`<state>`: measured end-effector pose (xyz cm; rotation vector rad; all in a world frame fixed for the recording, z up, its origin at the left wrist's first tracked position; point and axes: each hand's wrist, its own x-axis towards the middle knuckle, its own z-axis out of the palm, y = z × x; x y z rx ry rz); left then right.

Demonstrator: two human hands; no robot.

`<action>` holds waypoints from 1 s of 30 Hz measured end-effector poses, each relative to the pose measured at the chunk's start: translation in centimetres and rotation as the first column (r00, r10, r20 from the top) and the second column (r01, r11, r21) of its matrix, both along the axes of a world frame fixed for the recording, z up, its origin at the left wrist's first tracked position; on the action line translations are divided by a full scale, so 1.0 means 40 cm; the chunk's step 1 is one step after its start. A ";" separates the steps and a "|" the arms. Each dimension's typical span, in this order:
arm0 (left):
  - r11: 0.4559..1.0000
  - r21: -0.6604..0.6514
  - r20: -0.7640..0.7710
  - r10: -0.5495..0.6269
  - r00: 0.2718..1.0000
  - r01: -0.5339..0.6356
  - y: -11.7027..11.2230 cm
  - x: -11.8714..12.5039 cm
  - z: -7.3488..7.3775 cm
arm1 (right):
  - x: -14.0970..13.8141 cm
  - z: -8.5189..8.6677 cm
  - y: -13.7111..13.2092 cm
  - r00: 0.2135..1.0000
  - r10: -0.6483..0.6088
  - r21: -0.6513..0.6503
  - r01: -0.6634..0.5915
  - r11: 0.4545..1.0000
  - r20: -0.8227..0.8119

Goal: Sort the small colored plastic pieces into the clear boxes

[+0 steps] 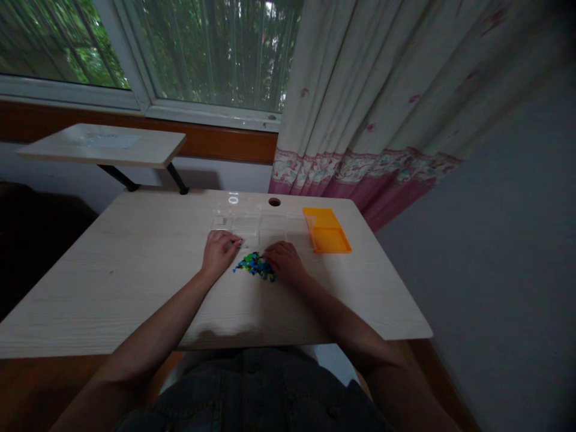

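Note:
A small heap of tiny blue, green, yellow and dark pieces [255, 266] lies on the table between my hands; their exact kind is too small to make out. My left hand [219, 251] is at the heap's upper left, fingers pinched, with something tiny and dark at the fingertips. Curled over the heap's right edge, my right hand [285, 261] has its fingertips among the pieces, so what they hold is hidden. Just beyond both hands sits a clear plastic tray [259, 223] with several compartments, its near edge partly behind my fingers.
An open orange plastic case [332, 240] lies right of the clear tray. The pale wooden table [148, 288] has a round cable hole [274, 202] near its back edge. A raised shelf [153, 147] stands at the back left. A curtain [342, 120] hangs behind.

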<state>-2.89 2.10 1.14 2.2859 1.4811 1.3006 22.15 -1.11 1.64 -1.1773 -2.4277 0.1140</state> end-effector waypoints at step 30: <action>1.000 0.026 -0.046 0.008 0.999 -0.007 0.005 -0.003 -0.017 | 0.007 -0.023 0.014 0.995 -0.038 -0.048 0.034 0.998 -0.088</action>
